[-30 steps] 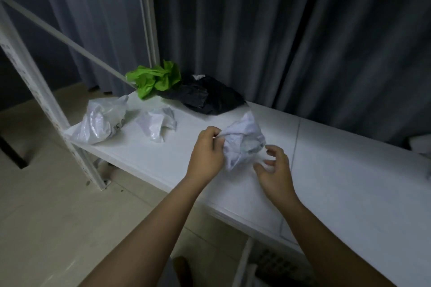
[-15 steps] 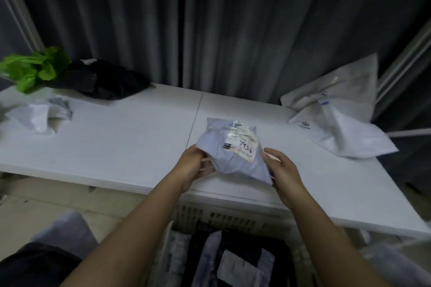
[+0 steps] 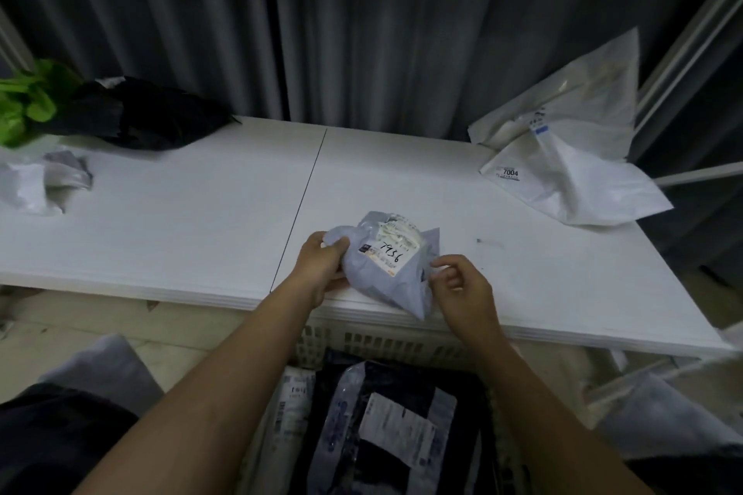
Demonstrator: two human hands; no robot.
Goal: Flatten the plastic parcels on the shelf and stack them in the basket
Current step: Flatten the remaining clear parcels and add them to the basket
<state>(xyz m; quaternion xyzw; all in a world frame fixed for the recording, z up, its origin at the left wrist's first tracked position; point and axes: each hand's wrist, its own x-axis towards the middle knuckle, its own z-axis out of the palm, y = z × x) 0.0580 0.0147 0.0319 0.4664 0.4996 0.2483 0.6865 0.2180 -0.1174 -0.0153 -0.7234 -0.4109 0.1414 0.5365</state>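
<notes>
Flatten step, I'd say: the pale grey parcel with the "7936" label sits crumpled at the front edge of the white shelf, directly above the basket, which already holds flat parcels. Left hand grips the parcel's left end with curled fingers; right hand pinches the right edge, thumb and fingers bent, both forearms reaching in from below. Next probably needs pressing it flat on the shelf, then lowering it onto the stack.

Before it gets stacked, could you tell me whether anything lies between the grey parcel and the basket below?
Nothing visible does: both hands hold the grey parcel at the shelf's front edge, and the basket sits open just beneath.
</notes>
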